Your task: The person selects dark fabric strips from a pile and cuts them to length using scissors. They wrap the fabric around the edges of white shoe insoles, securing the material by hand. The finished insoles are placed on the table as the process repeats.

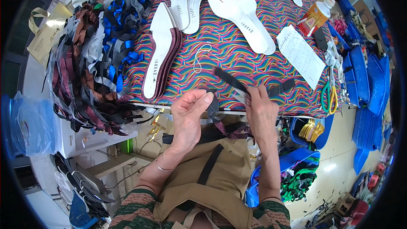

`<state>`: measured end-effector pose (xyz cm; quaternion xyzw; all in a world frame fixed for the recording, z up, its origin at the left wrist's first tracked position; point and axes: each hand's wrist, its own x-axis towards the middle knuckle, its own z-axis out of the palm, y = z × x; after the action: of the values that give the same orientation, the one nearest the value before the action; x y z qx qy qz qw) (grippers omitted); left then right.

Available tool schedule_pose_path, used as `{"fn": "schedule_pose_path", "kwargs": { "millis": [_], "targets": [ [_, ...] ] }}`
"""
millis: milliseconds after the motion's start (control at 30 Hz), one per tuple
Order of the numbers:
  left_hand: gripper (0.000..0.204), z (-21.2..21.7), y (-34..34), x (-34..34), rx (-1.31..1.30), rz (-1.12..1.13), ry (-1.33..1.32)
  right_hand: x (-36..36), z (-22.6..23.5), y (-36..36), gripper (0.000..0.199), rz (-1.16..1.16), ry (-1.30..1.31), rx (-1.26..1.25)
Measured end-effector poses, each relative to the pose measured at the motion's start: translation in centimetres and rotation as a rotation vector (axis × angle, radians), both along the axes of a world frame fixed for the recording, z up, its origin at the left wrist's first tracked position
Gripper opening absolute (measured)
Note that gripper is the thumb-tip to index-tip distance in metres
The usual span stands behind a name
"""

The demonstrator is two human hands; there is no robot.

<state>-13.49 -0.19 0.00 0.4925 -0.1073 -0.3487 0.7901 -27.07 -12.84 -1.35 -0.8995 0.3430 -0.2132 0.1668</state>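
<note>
Near the table's front edge, my left hand (186,118) pinches the end of a dark fabric strip (213,107) between thumb and fingers; the strip hangs down toward my lap. To its right, my right hand (262,109) has its fingers closed round a black fabric strip (230,79), whose end points up and left over the table. Another dark strip end (283,88) shows just right of that hand. More strips (199,132) lie across my brown apron (229,161). Left of my hands stands a stack of white shoe insoles (160,46) with maroon layers beneath.
A large heap of strips (91,59) hangs over the table's left side. White insoles (239,19) lie at the back. On the right are a paper sheet (301,55), a bottle (316,17) and scissors (329,97). Blue bins (282,161) stand below, by the table.
</note>
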Motion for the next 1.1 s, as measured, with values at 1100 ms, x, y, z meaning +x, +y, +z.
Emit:
{"fn": "schedule_pose_path", "kwargs": {
  "millis": [1100],
  "targets": [
    [0.014,1.0,-1.1,-3.6,0.045,-0.43,0.069,0.2,2.5,4.2,0.004,-0.195,-1.0,0.999]
  ]
}}
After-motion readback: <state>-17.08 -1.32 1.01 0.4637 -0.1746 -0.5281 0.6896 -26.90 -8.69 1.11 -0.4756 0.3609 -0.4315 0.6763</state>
